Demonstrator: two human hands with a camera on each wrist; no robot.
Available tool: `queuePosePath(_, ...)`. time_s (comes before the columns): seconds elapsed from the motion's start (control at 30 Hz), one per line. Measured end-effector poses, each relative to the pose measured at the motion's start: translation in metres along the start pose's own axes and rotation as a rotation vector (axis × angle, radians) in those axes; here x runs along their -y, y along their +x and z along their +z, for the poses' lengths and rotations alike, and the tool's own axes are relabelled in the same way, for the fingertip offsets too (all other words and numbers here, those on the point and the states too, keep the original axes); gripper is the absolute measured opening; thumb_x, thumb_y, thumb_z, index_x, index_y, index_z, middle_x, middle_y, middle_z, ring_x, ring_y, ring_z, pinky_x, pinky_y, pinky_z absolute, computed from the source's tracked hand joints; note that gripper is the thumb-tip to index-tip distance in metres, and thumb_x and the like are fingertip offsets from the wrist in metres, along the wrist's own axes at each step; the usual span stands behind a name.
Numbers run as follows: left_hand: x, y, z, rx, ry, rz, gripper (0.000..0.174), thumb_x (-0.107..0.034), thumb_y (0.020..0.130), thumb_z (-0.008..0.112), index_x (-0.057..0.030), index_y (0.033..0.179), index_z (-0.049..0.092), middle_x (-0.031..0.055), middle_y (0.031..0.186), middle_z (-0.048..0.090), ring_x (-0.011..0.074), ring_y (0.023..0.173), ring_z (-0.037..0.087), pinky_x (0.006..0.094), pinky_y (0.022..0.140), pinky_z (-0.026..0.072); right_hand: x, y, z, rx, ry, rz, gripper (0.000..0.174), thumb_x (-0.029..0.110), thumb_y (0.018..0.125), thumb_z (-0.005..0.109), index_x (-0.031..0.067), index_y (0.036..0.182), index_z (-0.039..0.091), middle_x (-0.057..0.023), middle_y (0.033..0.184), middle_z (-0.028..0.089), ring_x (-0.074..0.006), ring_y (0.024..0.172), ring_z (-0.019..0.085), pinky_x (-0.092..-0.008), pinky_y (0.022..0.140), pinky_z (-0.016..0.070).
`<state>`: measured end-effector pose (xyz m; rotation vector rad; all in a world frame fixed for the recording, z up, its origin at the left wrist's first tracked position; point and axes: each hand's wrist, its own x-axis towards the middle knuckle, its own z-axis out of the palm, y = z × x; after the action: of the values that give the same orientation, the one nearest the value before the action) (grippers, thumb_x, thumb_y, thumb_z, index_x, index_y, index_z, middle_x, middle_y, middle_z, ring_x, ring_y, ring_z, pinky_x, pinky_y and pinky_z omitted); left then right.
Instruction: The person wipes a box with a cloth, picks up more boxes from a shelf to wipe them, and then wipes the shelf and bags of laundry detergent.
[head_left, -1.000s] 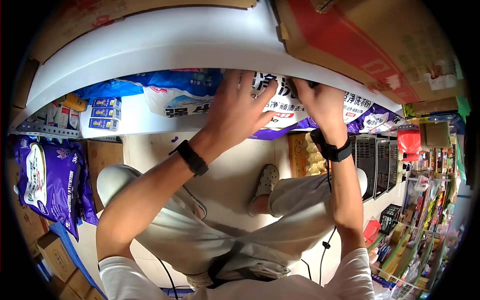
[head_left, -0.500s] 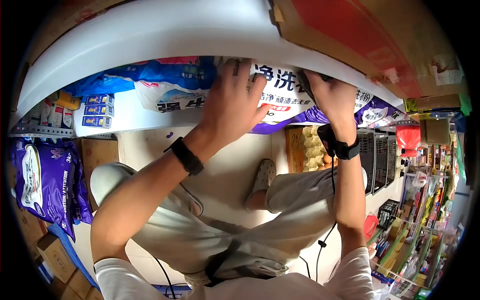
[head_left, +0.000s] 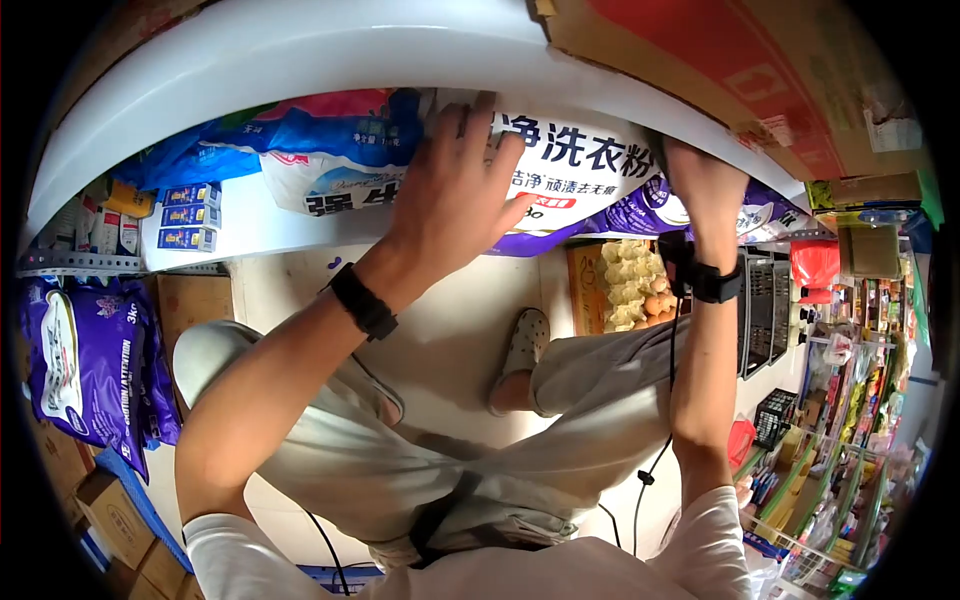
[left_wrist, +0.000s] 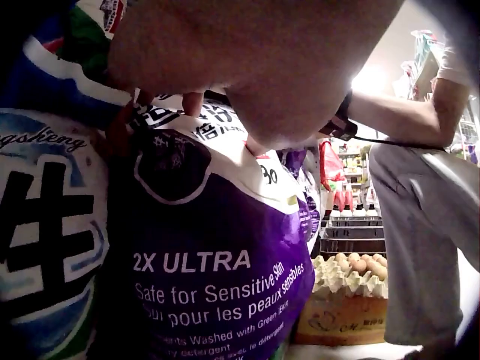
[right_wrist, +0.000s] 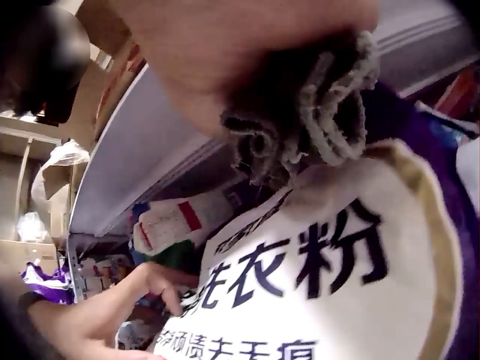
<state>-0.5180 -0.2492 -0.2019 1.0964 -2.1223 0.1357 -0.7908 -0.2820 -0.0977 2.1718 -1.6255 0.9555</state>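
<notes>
A purple and white laundry powder bag lies on the shelf, its white face with large dark characters turned up. My left hand rests on its left part with fingers extended. At its right end is my right hand, its fingers partly hidden under the upper shelf in the head view. The right wrist view shows this hand gripping a bunched grey cloth against the bag's upper edge. A blue and white bag lies just left of my left hand.
Close above my hands runs the white upper shelf, with a cardboard box on it. Small blue boxes are stacked at the left. More purple bags lie at the right. Egg trays and dark crates stand below.
My right hand has slid rightward along the bag, from its middle to its right end, uncovering more of the printed characters. My left hand has stayed on the bag's left part.
</notes>
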Motion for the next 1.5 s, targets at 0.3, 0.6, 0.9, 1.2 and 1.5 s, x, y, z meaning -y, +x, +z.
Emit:
queuePosePath(0.3,-0.001,0.000,0.007,-0.003,0.030,0.001,0.063,-0.041,0.089,0.088,0.0010,0.128,0.062,0.0280,0.154,0.047,0.0489,0.132,0.051,0.0525,0.102,0.0586,0.014,-0.004,0.007,-0.005,0.110,-0.041,0.026,0.026,0.092,0.081,0.0044,0.108,0.080,-0.0171,0.099,0.080,-0.0410,0.091,0.076,-0.0455,0.081,0.0593)
queuePosePath(0.6,-0.001,-0.002,0.003,0.008,0.026,0.009,0.064,-0.040,0.090,0.088,0.0017,0.131,0.061,0.0289,0.154,0.046,0.0516,0.132,0.051,0.0543,0.103,0.0581,0.016,0.002,0.014,0.010,-0.113,-0.149,0.026,0.027,0.093,0.081,0.0048,0.106,0.081,-0.0142,0.090,0.080,-0.0386,0.082,0.075,-0.0455,0.073,0.0588)
queuePosePath(0.9,-0.003,-0.001,0.007,0.004,0.043,0.007,0.065,-0.040,0.090,0.088,0.0022,0.131,0.061,0.0290,0.156,0.045,0.0519,0.133,0.049,0.0548,0.103,0.0576,0.025,-0.004,0.025,0.002,0.002,-0.142,0.030,0.035,0.092,0.079,0.0068,0.102,0.081,-0.0129,0.087,0.079,-0.0389,0.081,0.074,-0.0479,0.075,0.0591)
queuePosePath(1.2,-0.003,-0.002,0.006,0.014,0.028,-0.004,0.066,-0.038,0.089,0.088,0.0042,0.132,0.061,0.0288,0.156,0.045,0.0507,0.133,0.049,0.0542,0.106,0.0553,0.016,-0.004,0.024,0.033,-0.031,-0.146,0.028,0.030,0.089,0.082,0.0063,0.104,0.081,-0.0155,0.091,0.079,-0.0414,0.083,0.074,-0.0484,0.078,0.0589)
queuePosePath(1.5,0.000,0.000,0.006,-0.037,0.023,0.007,0.057,-0.039,0.083,0.089,-0.0042,0.121,0.064,0.0262,0.148,0.053,0.0446,0.125,0.055,0.0510,0.103,0.0568,0.007,-0.005,-0.004,0.127,-0.059,-0.046,0.030,0.029,0.091,0.082,0.0042,0.108,0.081,-0.0180,0.096,0.080,-0.0424,0.087,0.074,-0.0473,0.079,0.0587)
